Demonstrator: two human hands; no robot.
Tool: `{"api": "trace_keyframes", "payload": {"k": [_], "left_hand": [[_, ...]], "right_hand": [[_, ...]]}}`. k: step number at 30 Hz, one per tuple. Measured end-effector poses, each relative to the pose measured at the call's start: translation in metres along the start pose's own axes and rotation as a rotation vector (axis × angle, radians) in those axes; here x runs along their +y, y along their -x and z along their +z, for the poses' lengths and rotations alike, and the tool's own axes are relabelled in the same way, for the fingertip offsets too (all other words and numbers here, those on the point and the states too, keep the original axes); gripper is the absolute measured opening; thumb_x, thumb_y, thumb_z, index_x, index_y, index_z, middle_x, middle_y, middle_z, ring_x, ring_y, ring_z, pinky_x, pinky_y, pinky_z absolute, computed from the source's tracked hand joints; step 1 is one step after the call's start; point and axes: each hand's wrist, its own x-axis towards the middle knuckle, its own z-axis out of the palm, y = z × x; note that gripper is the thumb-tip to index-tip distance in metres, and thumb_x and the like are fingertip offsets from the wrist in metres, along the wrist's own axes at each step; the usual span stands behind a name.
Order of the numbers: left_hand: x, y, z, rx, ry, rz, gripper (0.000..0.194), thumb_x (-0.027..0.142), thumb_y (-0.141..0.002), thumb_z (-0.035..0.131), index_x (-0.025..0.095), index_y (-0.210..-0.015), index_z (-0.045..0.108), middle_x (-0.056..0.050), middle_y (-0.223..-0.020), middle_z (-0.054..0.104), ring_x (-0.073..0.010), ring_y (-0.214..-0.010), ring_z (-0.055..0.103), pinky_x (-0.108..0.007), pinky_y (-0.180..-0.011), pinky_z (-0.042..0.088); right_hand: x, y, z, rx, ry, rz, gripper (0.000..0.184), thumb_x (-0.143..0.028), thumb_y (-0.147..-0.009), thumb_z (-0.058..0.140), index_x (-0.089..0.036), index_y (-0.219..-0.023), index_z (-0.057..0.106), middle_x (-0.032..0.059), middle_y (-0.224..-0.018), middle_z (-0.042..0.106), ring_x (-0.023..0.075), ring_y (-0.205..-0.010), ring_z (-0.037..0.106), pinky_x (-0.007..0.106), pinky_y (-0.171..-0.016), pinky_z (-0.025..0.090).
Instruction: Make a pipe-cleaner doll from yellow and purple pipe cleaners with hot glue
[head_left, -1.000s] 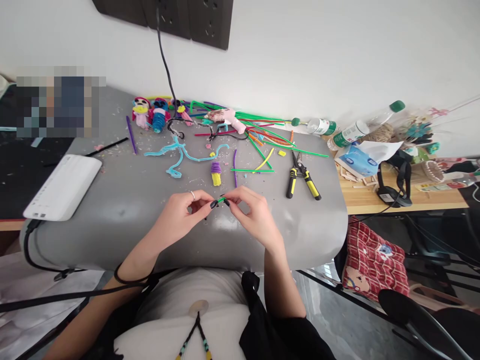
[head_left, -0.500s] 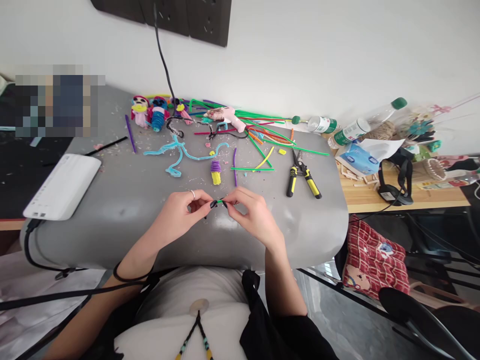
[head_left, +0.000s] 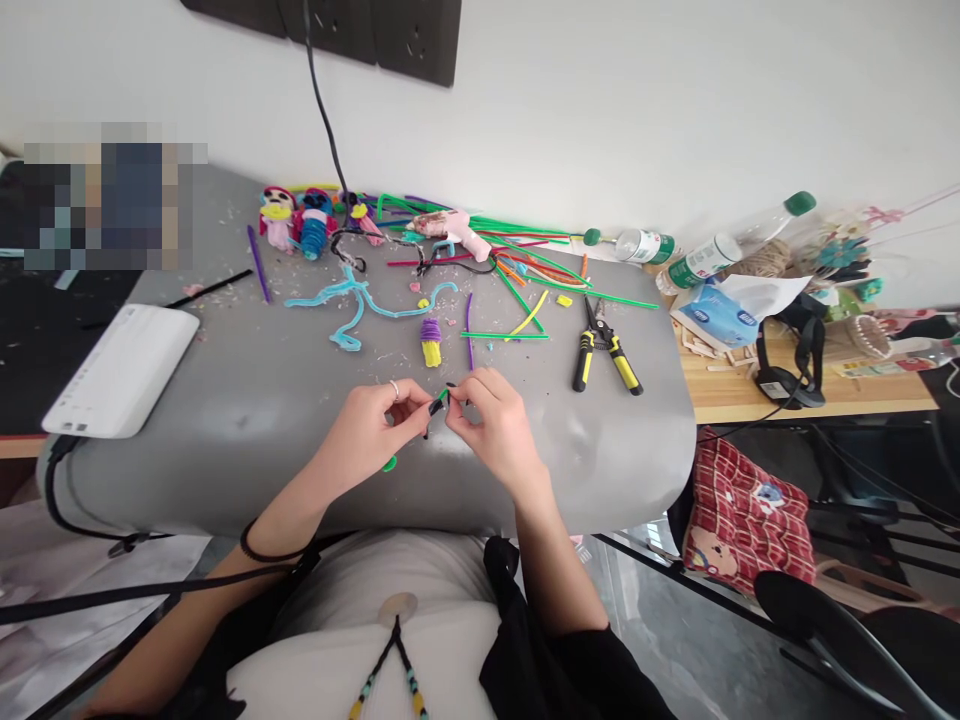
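Between my fingertips, over the near part of the grey table, is a short green pipe cleaner (head_left: 442,396). My left hand (head_left: 386,415) pinches its lower end, and my right hand (head_left: 491,420) pinches the upper end. A bit of green pipe cleaner (head_left: 389,464) shows below my left palm; whether it belongs to the same piece I cannot tell. Just beyond my fingers stands a small purple and yellow coiled piece (head_left: 430,343). A purple pipe cleaner (head_left: 470,330) and a green one (head_left: 504,336) lie close by.
Cutting pliers (head_left: 604,350) lie at the right, handles apart. A pink glue gun (head_left: 454,232) rests among pipe cleaners at the back. Light blue twisted pipe cleaners (head_left: 356,292), small dolls (head_left: 311,222) and a white power bank (head_left: 124,370) are to the left. Bottles (head_left: 701,262) lie at the right.
The green pipe cleaner has tilted from level to slanting, its right end higher. My right hand has shifted slightly left, and a green bit has come into view below my left hand.
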Motion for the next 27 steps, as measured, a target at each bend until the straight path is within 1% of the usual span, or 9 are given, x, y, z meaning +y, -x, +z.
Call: {"api": "trace_keyframes", "payload": {"k": [2, 4, 6, 8, 11, 14, 20, 23, 27], "left_hand": [[0.001, 0.000, 0.004, 0.016, 0.013, -0.016, 0.023, 0.040, -0.085, 0.061, 0.022, -0.077, 0.070, 0.000, -0.062, 0.069, -0.0157, -0.057, 0.062, -0.025, -0.056, 0.046], [0.000, 0.000, 0.004, 0.030, 0.019, -0.030, 0.024, 0.042, -0.086, 0.061, 0.022, -0.079, 0.071, 0.000, -0.063, 0.070, -0.0161, -0.059, 0.063, -0.025, -0.056, 0.046], [-0.003, 0.000, 0.000, 0.042, 0.018, -0.041, 0.027, 0.046, -0.086, 0.061, 0.021, -0.084, 0.073, -0.001, -0.065, 0.072, -0.0173, -0.061, 0.066, -0.025, -0.055, 0.046], [-0.006, -0.001, -0.004, 0.054, 0.007, -0.045, 0.031, 0.049, -0.087, 0.062, 0.021, -0.087, 0.074, -0.002, -0.069, 0.074, -0.0192, -0.066, 0.069, -0.025, -0.055, 0.047], [-0.010, -0.002, -0.009, 0.056, -0.010, -0.031, 0.033, 0.051, -0.088, 0.062, 0.021, -0.090, 0.075, -0.005, -0.077, 0.078, -0.0217, -0.073, 0.073, -0.026, -0.058, 0.049], [-0.011, -0.002, -0.009, 0.060, -0.026, -0.003, 0.031, 0.048, -0.088, 0.062, 0.021, -0.090, 0.076, -0.005, -0.081, 0.079, -0.0210, -0.074, 0.073, -0.027, -0.062, 0.051], [-0.007, 0.000, -0.005, 0.112, -0.079, 0.042, 0.023, 0.040, -0.084, 0.062, 0.022, -0.086, 0.076, -0.001, -0.072, 0.075, -0.0178, -0.066, 0.068, -0.025, -0.058, 0.048], [-0.004, 0.003, -0.004, 0.118, -0.071, 0.034, 0.023, 0.041, -0.084, 0.062, 0.022, -0.082, 0.074, -0.001, -0.072, 0.075, -0.0177, -0.066, 0.068, -0.025, -0.059, 0.049], [0.000, 0.006, 0.001, 0.109, -0.046, 0.004, 0.022, 0.041, -0.084, 0.060, 0.022, -0.074, 0.067, 0.000, -0.067, 0.072, -0.0170, -0.061, 0.066, -0.026, -0.058, 0.050]], "right_hand": [[0.000, 0.003, 0.007, 0.072, 0.032, -0.005, 0.022, -0.014, -0.100, 0.052, -0.023, -0.080, 0.057, 0.0045, -0.078, 0.062, 0.0195, -0.076, 0.054, 0.032, -0.071, 0.046], [-0.001, 0.005, 0.009, 0.100, -0.044, 0.027, 0.018, -0.015, -0.101, 0.053, -0.022, -0.087, 0.063, 0.0058, -0.084, 0.067, 0.0187, -0.079, 0.059, 0.032, -0.073, 0.050], [0.000, 0.007, 0.006, 0.087, -0.186, 0.099, 0.013, -0.017, -0.101, 0.057, -0.021, -0.100, 0.069, 0.0055, -0.092, 0.071, 0.0166, -0.081, 0.064, 0.030, -0.076, 0.054], [0.001, 0.008, -0.001, 0.074, -0.317, 0.182, 0.018, -0.017, -0.098, 0.060, -0.022, -0.111, 0.071, 0.0034, -0.095, 0.073, 0.0144, -0.080, 0.066, 0.028, -0.078, 0.056], [0.001, 0.008, -0.010, 0.071, -0.393, 0.242, 0.020, -0.017, -0.097, 0.062, -0.022, -0.113, 0.074, 0.0021, -0.093, 0.073, 0.0134, -0.081, 0.067, 0.027, -0.079, 0.057], [-0.002, 0.006, -0.013, 0.051, -0.368, 0.198, 0.019, -0.017, -0.099, 0.060, -0.022, -0.110, 0.075, 0.0033, -0.096, 0.073, 0.0136, -0.083, 0.068, 0.028, -0.080, 0.057], [-0.009, 0.005, -0.012, -0.012, -0.239, 0.110, 0.020, -0.018, -0.103, 0.055, -0.022, -0.111, 0.073, 0.0072, -0.103, 0.075, 0.0174, -0.093, 0.070, 0.032, -0.085, 0.057], [-0.010, 0.006, -0.010, -0.005, -0.176, 0.084, 0.020, -0.018, -0.104, 0.054, -0.023, -0.109, 0.072, 0.0077, -0.103, 0.075, 0.0191, -0.095, 0.070, 0.034, -0.085, 0.058], [-0.010, 0.007, -0.006, 0.015, -0.099, 0.050, 0.019, -0.017, -0.103, 0.053, -0.022, -0.110, 0.071, 0.0084, -0.102, 0.075, 0.0206, -0.095, 0.069, 0.036, -0.085, 0.058]]}}
